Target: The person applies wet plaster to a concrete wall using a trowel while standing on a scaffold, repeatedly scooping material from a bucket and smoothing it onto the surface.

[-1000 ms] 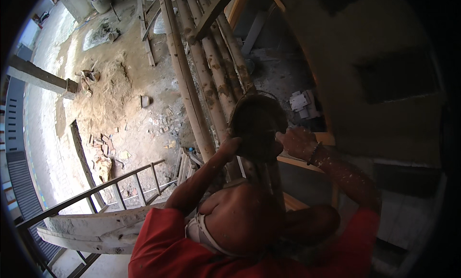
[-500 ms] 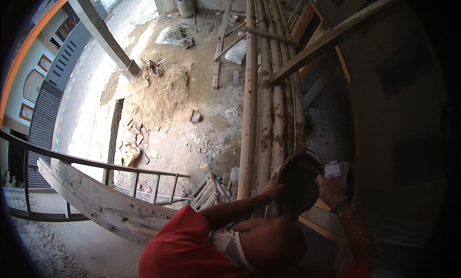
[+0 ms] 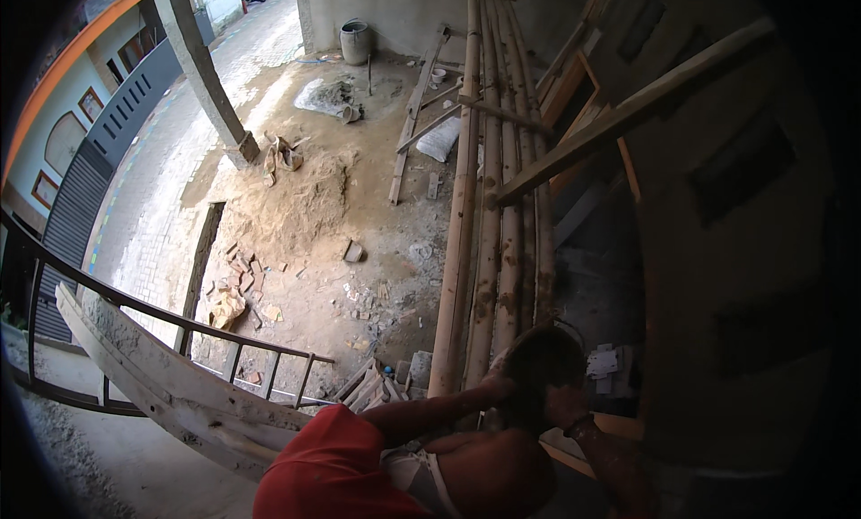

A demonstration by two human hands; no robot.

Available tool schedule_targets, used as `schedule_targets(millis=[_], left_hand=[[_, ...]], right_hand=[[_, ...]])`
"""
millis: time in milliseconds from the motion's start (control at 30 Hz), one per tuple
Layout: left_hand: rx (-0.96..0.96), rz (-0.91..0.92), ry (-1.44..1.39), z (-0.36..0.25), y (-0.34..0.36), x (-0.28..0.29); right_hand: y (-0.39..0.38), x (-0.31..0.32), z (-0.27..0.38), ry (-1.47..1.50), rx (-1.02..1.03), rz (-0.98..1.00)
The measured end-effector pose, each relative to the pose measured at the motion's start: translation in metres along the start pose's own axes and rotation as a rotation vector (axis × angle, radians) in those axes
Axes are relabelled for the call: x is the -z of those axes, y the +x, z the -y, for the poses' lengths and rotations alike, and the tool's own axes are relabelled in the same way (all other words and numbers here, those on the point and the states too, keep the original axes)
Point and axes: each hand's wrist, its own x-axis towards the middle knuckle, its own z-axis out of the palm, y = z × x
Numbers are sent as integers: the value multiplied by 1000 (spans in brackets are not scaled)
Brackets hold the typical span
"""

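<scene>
A dark round bucket [image 3: 541, 347] is tilted in front of me at the lower middle, its inside in deep shadow. My left hand [image 3: 496, 386] grips the bucket's left rim. Across the bucket's near right side lies my right hand [image 3: 565, 404], its fingers curled; the dimness hides what they hold, if anything. Just right of the bucket sits a pale, blocky stack [image 3: 605, 366]. A red sleeve [image 3: 327, 456] covers my left upper arm.
Long wooden poles [image 3: 457, 250] run away beyond the bucket. A slanted beam [image 3: 628, 111] crosses at the right. To the left are a curved plank [image 3: 170, 375] and a metal railing [image 3: 242, 340]. Below lie a sand heap [image 3: 291, 196], broken bricks [image 3: 244, 272] and a drum [image 3: 355, 42].
My right hand has moved left from the bucket's right rim to its near side. The bucket sits slightly lower and further left in view. My left hand stays at its rim.
</scene>
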Motion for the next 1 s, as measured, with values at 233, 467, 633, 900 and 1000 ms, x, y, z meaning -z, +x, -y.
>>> schedule_targets(millis=[233, 467, 633, 900, 1000], left_hand=[[164, 209, -238, 7, -13, 24], [-86, 361, 125, 20, -2, 32], [116, 162, -348, -1, -16, 24], [151, 73, -386, -16, -35, 22], [149, 61, -352, -8, -21, 16]], right_hand=[[-45, 43, -13, 43, 65, -146], [19, 34, -39, -419, -124, -294], [48, -41, -44, -86, -115, -246], [35, -10, -50, -146, 169, 226], [22, -20, -57, -101, 269, 195]])
